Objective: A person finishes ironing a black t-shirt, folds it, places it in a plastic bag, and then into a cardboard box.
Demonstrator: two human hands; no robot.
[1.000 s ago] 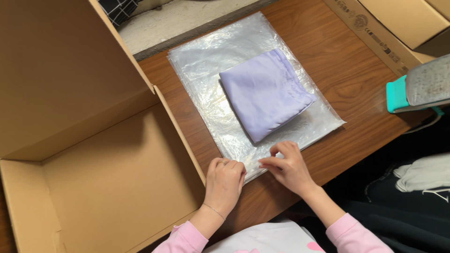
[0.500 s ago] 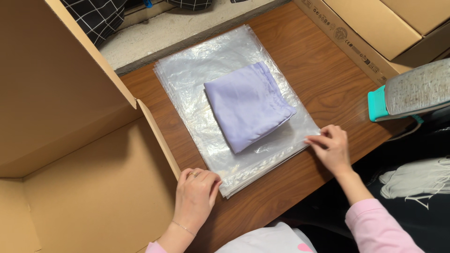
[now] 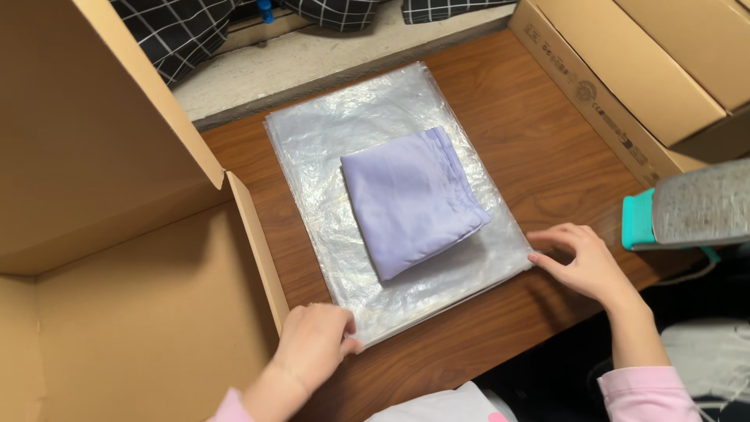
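In the head view, the left hand [image 3: 312, 344] is pinching the near left corner of a stack of clear, crinkled plastic bags [image 3: 328, 141], thumb on top and fingers curled over the edge, so it is closed on that corner. The right hand [image 3: 586, 262] is resting with fingers spread and slightly bent at the near right corner of the same stack, fingertips touching its edge on the brown wooden table [image 3: 547, 156]; it is gripping nothing that I can make out. The stack is lying just beyond both hands and between them, its long axis running away from the person and tilting a little to the left, with both hands about equally near. A folded lilac cloth [image 3: 410, 203] is lying on top of the stack, beyond the hands and closer to the right one. An open brown cardboard box [image 3: 141, 328] is standing just left of the left hand, and a grey tool with a teal end [image 3: 687, 211] is sitting just right of the right hand. Compared with half a second earlier, the right hand is sitting slightly nearer the person along the stack's right edge, while the left is keeping its corner.
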